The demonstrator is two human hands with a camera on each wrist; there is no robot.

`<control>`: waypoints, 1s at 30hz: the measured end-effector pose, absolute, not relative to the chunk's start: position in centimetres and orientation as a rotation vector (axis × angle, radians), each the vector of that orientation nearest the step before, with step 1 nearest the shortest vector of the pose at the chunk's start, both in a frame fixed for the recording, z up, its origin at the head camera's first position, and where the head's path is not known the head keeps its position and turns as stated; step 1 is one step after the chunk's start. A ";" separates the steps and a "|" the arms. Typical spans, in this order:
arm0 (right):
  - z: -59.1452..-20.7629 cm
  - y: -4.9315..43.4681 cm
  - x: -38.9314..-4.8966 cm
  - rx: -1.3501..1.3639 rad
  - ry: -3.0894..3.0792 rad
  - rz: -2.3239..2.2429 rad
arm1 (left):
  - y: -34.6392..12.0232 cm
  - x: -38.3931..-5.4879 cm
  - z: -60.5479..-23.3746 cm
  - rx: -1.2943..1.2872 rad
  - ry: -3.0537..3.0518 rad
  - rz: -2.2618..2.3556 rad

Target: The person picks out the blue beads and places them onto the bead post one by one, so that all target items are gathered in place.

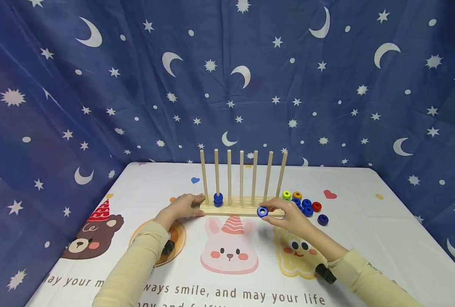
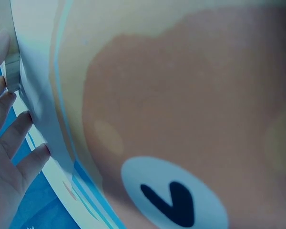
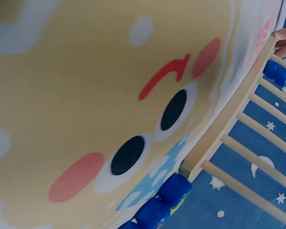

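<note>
A wooden peg rack [image 1: 233,210] with a row of upright pegs stands in the middle of the table. Two blue ring beads [image 1: 218,203] are stacked at the bottom of its second peg from the left. My left hand [image 1: 187,206] holds the rack's left end, thumb at the front edge and the other fingers spread beyond the end in the left wrist view. In front of the rack's right part, my right hand [image 1: 286,212] pinches another blue ring bead [image 1: 259,214] between thumb and fingers, its hole facing the head camera.
Right of the rack lie loose beads: several blue ones [image 1: 323,220], a red bead [image 1: 316,207], an orange bead [image 1: 297,195] and a yellow-green bead [image 1: 286,195]. A printed white cloth [image 1: 350,200] covers the table; a starry blue curtain [image 1: 258,106] hangs behind.
</note>
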State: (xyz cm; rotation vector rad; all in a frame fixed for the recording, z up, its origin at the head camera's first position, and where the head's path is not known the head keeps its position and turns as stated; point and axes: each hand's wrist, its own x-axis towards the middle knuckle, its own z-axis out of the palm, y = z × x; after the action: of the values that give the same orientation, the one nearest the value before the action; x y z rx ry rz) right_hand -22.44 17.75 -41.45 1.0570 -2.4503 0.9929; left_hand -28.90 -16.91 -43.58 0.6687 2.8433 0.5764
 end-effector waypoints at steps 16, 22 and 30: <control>-41.0 15.0 -23.6 1.106 -2.304 1.001 | -17.0 -28.9 -43.6 0.666 2.832 0.585; -40.3 13.8 -24.0 1.136 -2.277 0.993 | -17.1 -29.0 -43.7 0.657 2.835 0.574; -39.5 12.4 -24.7 1.159 -2.189 1.037 | -17.1 -29.1 -43.7 0.659 2.833 0.583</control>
State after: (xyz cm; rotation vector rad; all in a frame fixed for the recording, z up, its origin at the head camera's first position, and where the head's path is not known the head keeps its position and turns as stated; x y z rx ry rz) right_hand -24.75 12.42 -39.54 1.1587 -2.1890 1.0370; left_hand -29.11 -17.08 -43.73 0.6588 2.8326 0.5831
